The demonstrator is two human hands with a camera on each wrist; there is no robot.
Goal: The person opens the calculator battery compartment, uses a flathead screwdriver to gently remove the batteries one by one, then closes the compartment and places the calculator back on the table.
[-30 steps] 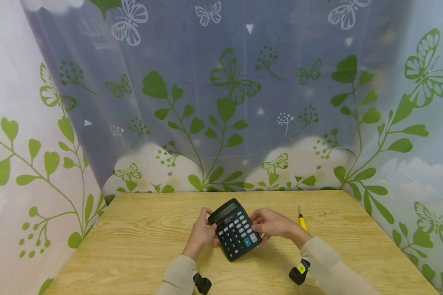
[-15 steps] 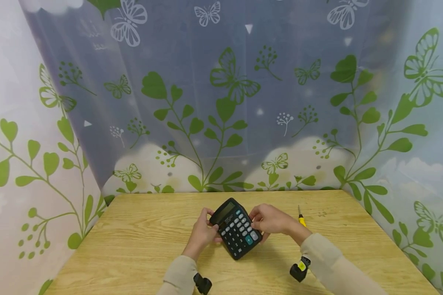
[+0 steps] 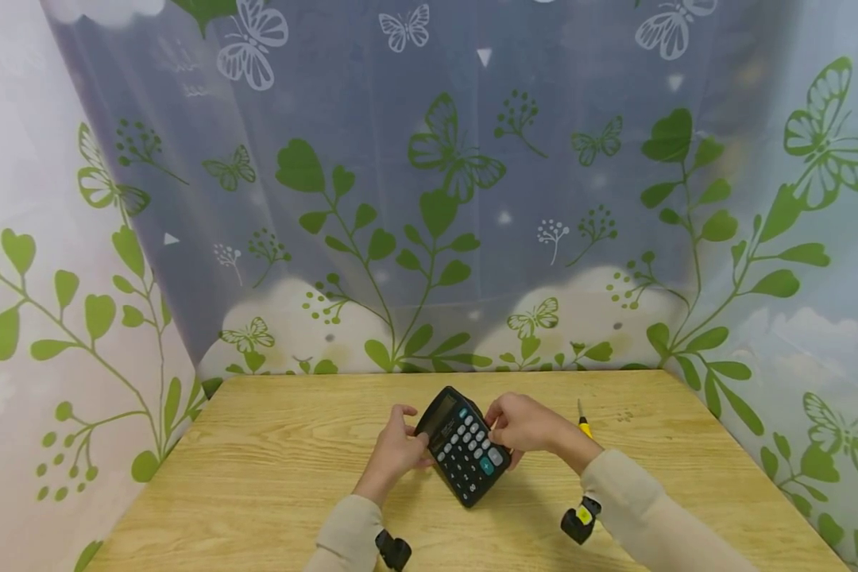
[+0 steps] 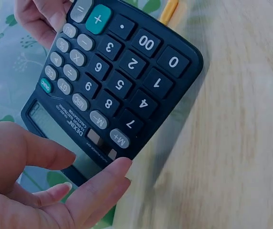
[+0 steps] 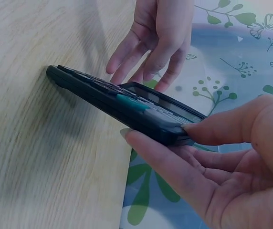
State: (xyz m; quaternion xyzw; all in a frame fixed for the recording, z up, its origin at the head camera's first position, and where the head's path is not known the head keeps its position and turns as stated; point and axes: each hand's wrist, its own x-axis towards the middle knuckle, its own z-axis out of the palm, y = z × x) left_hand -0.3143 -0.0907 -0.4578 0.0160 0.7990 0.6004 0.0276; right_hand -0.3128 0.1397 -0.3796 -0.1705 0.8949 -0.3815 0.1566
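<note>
A black desk calculator (image 3: 463, 457) with grey, black and teal keys is tilted above the wooden table, its display end raised. My right hand (image 3: 527, 427) pinches its right edge; in the right wrist view the thumb lies on top beside the keys and the index finger underneath. My left hand (image 3: 393, 451) is at the display end with fingers loosely extended. In the left wrist view, the left thumb and fingers (image 4: 100, 188) overlap the display's edge without curling round it. The calculator's underside is mostly hidden.
A screwdriver (image 3: 583, 421) with a yellow handle lies on the table (image 3: 272, 461) behind the right forearm, partly covered by it. A curtain (image 3: 372, 238) printed with leaves and butterflies hangs beyond the table's far edge. Black cameras are strapped to both wrists.
The calculator has shifted slightly right and turned, its face angling more to one side. The left thumb now overlaps less of it, while the right hand keeps its pinch.
</note>
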